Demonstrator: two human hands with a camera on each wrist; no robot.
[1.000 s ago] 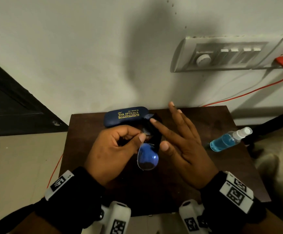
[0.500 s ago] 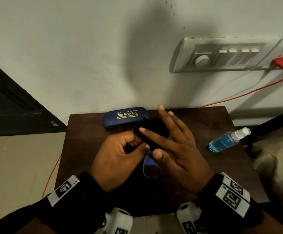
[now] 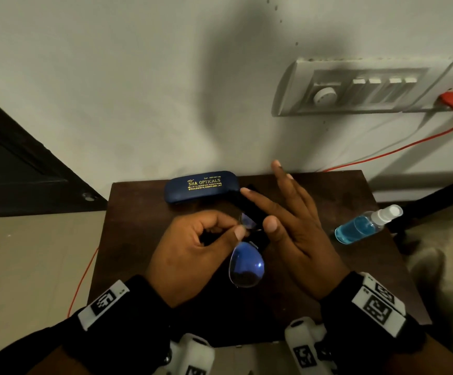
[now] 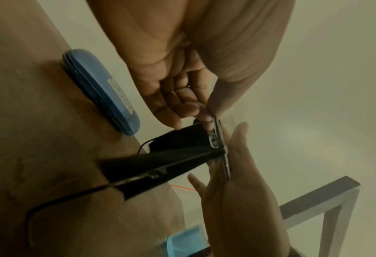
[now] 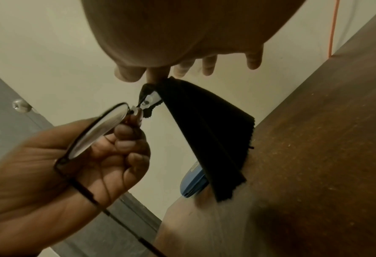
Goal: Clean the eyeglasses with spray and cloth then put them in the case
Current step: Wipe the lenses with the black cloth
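Wiping is the step: left hand pinches the glasses, right hand pinches the cloth; the near lens probably needs rubbing next.

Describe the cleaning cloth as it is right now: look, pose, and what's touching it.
The black cleaning cloth looks like soft microfibre with frayed edges. It is folded over one lens of the eyeglasses, pinched there by the right hand between thumb and forefinger. The rest hangs loose toward the table. The left hand grips the eyeglasses beside it.
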